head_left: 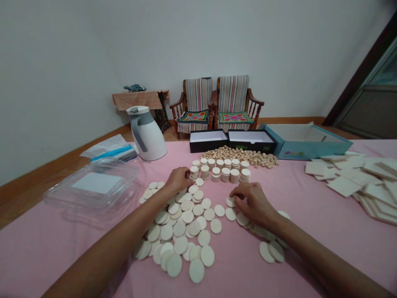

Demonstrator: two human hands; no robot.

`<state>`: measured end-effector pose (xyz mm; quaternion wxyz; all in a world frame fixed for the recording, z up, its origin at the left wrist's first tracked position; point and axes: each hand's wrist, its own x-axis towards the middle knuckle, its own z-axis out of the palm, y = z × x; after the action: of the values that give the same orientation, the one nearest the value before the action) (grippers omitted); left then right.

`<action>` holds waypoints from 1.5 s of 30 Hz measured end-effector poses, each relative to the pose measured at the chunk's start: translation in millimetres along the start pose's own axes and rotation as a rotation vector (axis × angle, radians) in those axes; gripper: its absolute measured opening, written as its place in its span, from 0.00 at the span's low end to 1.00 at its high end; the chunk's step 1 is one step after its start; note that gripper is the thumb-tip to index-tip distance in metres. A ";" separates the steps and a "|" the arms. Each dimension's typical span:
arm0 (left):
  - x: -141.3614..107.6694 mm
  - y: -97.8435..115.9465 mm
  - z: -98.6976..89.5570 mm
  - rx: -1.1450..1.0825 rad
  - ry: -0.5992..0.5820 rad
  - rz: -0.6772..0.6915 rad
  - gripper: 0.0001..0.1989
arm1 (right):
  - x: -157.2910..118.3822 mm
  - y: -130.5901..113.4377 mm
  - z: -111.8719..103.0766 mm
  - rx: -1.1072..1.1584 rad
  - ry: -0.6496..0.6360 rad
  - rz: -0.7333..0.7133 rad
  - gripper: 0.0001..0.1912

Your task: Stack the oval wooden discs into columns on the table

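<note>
My left hand (pixel 178 180) reaches the near side of a short stack of pale wooden discs (pixel 194 173), its fingertips against the stack. Several more stacks (pixel 225 174) stand in rows just beyond it. A wide spread of loose discs (pixel 180 231) lies flat on the pink tablecloth (pixel 62 256) below my left hand. My right hand (pixel 252 203) is curled over a smaller group of loose discs, with its fingertips at one disc (pixel 230 202). Whether either hand grips a disc is hidden by the fingers.
A heap of small wooden beads (pixel 238 156) lies behind the stacks. Beyond it stand black open boxes (pixel 209 140) and a teal box (pixel 305 142). Square wooden tiles (pixel 350 182) pile up on the right. A clear plastic box (pixel 93 186) and white jug (pixel 147 134) stand on the left.
</note>
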<state>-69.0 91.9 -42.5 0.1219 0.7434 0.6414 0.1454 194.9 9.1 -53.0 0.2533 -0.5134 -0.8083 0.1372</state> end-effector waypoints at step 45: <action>-55.0 14.4 0.8 0.122 0.106 0.282 0.05 | -2.4 -2.0 3.0 -0.004 0.004 -0.012 0.11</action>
<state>-62.9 35.3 -41.3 0.0209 0.8233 0.5438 0.1610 192.6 6.2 -55.2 0.2549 -0.5092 -0.8112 0.1328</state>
